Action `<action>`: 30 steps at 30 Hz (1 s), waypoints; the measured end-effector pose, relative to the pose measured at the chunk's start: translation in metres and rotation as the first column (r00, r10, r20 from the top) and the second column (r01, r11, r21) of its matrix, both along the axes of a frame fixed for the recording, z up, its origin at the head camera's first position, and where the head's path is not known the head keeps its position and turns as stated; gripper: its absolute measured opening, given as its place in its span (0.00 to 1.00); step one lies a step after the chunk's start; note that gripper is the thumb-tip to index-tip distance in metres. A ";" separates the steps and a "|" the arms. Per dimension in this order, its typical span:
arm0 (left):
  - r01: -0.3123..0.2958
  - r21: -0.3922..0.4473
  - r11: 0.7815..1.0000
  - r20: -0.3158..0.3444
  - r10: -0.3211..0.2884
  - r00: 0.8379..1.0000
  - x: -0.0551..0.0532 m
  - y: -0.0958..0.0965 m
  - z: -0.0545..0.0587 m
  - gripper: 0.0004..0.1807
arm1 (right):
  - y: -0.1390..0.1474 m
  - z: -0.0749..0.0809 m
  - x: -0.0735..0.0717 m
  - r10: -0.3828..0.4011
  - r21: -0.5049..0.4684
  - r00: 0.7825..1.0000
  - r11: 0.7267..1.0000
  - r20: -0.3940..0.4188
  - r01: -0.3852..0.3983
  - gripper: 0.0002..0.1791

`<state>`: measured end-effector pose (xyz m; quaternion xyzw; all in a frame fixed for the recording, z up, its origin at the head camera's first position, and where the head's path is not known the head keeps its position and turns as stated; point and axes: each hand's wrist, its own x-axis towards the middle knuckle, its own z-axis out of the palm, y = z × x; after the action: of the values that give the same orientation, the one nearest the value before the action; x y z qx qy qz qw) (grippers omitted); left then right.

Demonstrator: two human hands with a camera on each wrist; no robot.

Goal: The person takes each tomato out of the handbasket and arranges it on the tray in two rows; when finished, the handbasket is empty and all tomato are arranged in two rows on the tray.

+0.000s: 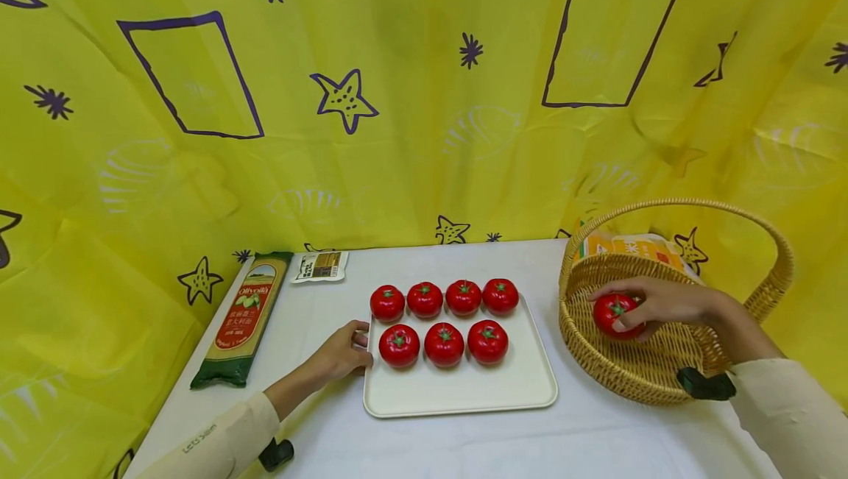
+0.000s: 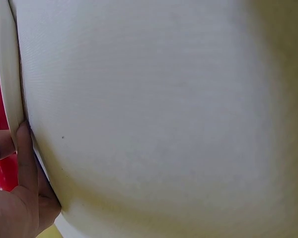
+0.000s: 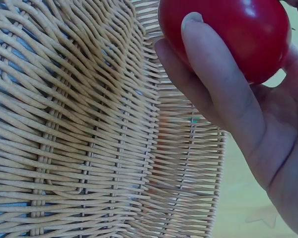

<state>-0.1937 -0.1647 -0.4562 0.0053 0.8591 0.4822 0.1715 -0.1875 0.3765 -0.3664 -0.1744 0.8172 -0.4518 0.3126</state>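
Note:
In the head view my right hand (image 1: pixel 662 304) holds a red tomato (image 1: pixel 613 313) over the inside of a wicker basket (image 1: pixel 596 372). The right wrist view shows the thumb and fingers curled round this tomato (image 3: pixel 233 34), with the woven basket wall (image 3: pixel 89 119) beside it. My left hand (image 1: pixel 346 350) pinches the left rim of a cream tray (image 1: pixel 464 394). Up close in the left wrist view, the thumb and a finger lie on either side of the tray rim (image 2: pixel 10 84). Several red tomatoes (image 1: pixel 444 344) stand in two rows on the tray.
A long green and gold pasta packet (image 1: pixel 244 317) lies at the table's left. Beyond it is a small white packet (image 1: pixel 321 267). An orange and white bag (image 1: pixel 636 246) stands behind the basket, whose tall handle (image 1: pixel 695 203) arches above. A yellow patterned curtain (image 1: pixel 411 170) hangs behind the white table (image 1: pixel 318 420).

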 end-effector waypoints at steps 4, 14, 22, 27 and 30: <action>-0.002 0.004 1.000 -0.008 0.002 1.000 0.000 0.000 -0.001 0.36 | 0.000 0.002 0.001 0.018 -0.019 1.000 1.000 -0.013 -0.018 0.32; -0.004 0.024 1.000 -0.008 0.004 1.000 0.000 0.000 0.000 0.35 | -0.001 0.004 0.002 0.025 -0.037 0.997 0.999 -0.071 -0.027 0.28; -0.003 0.039 0.999 -0.003 0.003 1.000 0.000 0.000 0.001 0.35 | -0.002 0.004 0.006 0.054 -0.003 0.987 0.998 -0.152 -0.055 0.32; -0.001 0.026 1.000 0.000 0.001 1.000 -0.001 0.000 0.000 0.36 | -0.002 0.005 0.008 0.069 0.004 0.981 0.998 -0.181 -0.070 0.33; -0.005 0.016 1.000 0.003 0.005 1.000 -0.001 0.000 0.000 0.36 | -0.002 0.006 0.008 0.081 0.002 0.978 0.997 -0.193 -0.082 0.33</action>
<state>-0.1945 -0.1648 -0.4563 0.0037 0.8551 0.4893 0.1716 -0.1791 0.3748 -0.3600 -0.2517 0.8343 -0.4220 0.2498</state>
